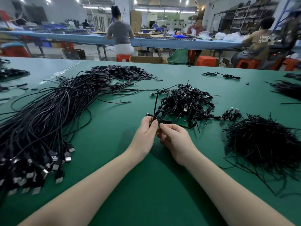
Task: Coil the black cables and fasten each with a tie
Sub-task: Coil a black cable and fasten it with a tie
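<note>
Left hand [146, 128] pinches folded black cable [157, 115] above green table [114, 160], fingers curled round bunch so loops stay gathered; right hand [172, 136] pinches thin strand at bunch, likely tie being wrapped, though too small to confirm; finished coils [185, 101] heaped just beyond, loose ties [260, 144] at right, uncoiled cables [48, 115] at left, each within reach

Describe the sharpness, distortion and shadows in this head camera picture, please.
Head view: the hands and the coiled cable they pinch are sharp; the background workers are blurred; wide-angle distortion bends the green table edge; soft shadows lie under the forearms; the USB plugs glint slightly.
</note>
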Available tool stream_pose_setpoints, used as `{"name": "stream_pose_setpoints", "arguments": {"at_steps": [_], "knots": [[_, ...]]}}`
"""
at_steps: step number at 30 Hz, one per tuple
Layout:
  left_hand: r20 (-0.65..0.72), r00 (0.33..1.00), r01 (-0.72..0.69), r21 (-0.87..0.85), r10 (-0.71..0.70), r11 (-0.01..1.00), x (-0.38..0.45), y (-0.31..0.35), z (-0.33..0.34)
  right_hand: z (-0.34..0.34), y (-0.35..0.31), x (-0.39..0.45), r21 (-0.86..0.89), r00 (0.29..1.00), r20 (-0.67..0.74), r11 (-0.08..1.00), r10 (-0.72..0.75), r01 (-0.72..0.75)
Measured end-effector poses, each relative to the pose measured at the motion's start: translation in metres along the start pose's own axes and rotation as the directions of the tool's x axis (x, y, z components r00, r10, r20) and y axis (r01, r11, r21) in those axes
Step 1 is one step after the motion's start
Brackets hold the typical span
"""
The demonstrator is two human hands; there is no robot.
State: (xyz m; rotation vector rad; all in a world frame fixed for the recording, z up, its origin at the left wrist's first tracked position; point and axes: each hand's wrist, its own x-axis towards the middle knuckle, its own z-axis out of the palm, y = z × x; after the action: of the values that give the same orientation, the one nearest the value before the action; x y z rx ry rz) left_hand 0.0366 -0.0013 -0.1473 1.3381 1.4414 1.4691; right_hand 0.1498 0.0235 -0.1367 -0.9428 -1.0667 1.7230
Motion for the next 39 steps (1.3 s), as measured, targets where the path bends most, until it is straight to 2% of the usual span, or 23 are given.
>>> {"name": "stream_pose_setpoints", "arguments": {"at_steps": [3,9,13,16,18,24,30,33,36,39], "knots": [[0.017,1.000,0.000,-0.003,0.000,1.000,0.000,0.000,-0.001,-0.005,-0.003,0.000,0.035,0.998,0.052,0.999,0.031,-0.033],[0.067,0.997,-0.042,-0.027,0.044,0.999,-0.001,0.003,-0.005,-0.006,-0.009,-0.002,-0.080,0.981,0.153,0.991,0.118,-0.107],[0.160,0.981,-0.100,-0.063,0.109,0.993,-0.005,0.008,-0.005,-0.012,-0.016,-0.001,0.004,0.940,0.237,0.967,0.247,-0.255],[0.154,0.980,-0.112,-0.091,0.125,0.990,-0.006,0.008,-0.005,-0.013,-0.017,-0.002,0.037,0.926,0.241,0.951,0.290,-0.307],[0.154,0.979,-0.116,-0.098,0.130,0.988,-0.007,0.007,-0.005,-0.013,-0.017,-0.003,0.019,0.935,0.250,0.964,0.252,-0.265],[0.137,0.981,-0.123,-0.114,0.138,0.986,-0.006,0.009,-0.007,-0.010,-0.014,-0.004,-0.053,0.970,0.240,0.999,0.021,-0.009],[0.107,0.985,-0.129,-0.093,0.139,0.987,-0.006,0.008,-0.003,-0.008,-0.016,-0.005,-0.051,0.974,0.223,0.997,-0.047,0.060],[0.060,0.996,-0.051,-0.147,0.060,0.988,-0.005,0.008,0.001,-0.008,-0.015,-0.001,-0.198,0.978,0.136,0.963,-0.158,0.183],[0.053,0.993,0.117,-0.204,-0.108,0.972,0.000,0.009,0.004,-0.007,-0.013,0.002,-0.433,0.952,0.079,0.850,-0.296,0.300],[0.045,0.981,0.194,-0.169,-0.190,0.966,0.001,0.009,0.005,-0.011,-0.011,0.004,-0.554,0.934,0.070,0.765,-0.350,0.328]]}}
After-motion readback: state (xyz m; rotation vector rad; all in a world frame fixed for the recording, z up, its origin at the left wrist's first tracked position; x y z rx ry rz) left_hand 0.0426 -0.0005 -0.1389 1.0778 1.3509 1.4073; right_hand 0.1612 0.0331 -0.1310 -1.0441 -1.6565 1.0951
